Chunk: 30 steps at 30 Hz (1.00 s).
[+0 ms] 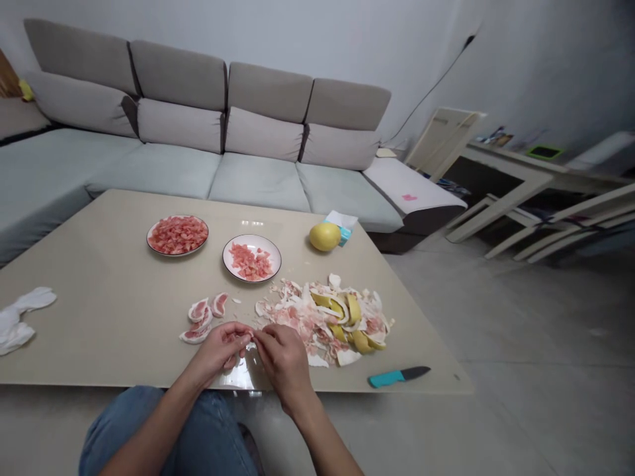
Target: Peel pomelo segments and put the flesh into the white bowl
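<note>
The pink segment pinched between the left hand and right hand is almost wholly covered by the fingers, so its shape cannot be told. Both forearms run off the bottom edge. The sofa is cut by the left edge. Items on the side table at right are blurred beyond telling.

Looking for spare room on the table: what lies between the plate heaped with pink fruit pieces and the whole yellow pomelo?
In the head view, a second white plate with fewer pink pieces lies between the fuller plate and the pomelo.
</note>
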Each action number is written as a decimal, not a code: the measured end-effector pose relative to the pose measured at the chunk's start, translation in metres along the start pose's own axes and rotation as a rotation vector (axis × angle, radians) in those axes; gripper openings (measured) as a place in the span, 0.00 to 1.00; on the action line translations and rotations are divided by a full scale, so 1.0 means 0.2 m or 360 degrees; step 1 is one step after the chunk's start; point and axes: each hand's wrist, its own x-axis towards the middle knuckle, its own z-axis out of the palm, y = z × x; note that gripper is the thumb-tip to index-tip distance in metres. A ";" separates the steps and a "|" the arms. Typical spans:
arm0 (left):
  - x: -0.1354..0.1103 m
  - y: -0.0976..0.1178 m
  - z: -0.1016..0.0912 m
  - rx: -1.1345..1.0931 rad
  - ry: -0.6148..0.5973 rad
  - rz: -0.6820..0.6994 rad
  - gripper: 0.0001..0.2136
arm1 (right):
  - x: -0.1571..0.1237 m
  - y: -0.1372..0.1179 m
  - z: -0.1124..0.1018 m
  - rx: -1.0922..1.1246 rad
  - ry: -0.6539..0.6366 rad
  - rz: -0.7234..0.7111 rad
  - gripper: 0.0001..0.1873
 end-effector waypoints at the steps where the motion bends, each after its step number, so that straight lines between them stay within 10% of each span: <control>1: 0.00 0.00 0.00 0.0024 0.0009 0.0004 0.20 | 0.00 0.00 0.00 -0.0046 -0.0019 -0.0028 0.10; 20: -0.01 0.00 -0.01 0.0159 0.0036 -0.0105 0.22 | 0.02 0.00 0.02 -0.0298 -0.0099 -0.0230 0.09; 30: -0.04 0.04 0.01 0.0217 -0.0116 -0.0102 0.20 | 0.03 0.05 -0.01 0.0805 -0.0405 0.0651 0.04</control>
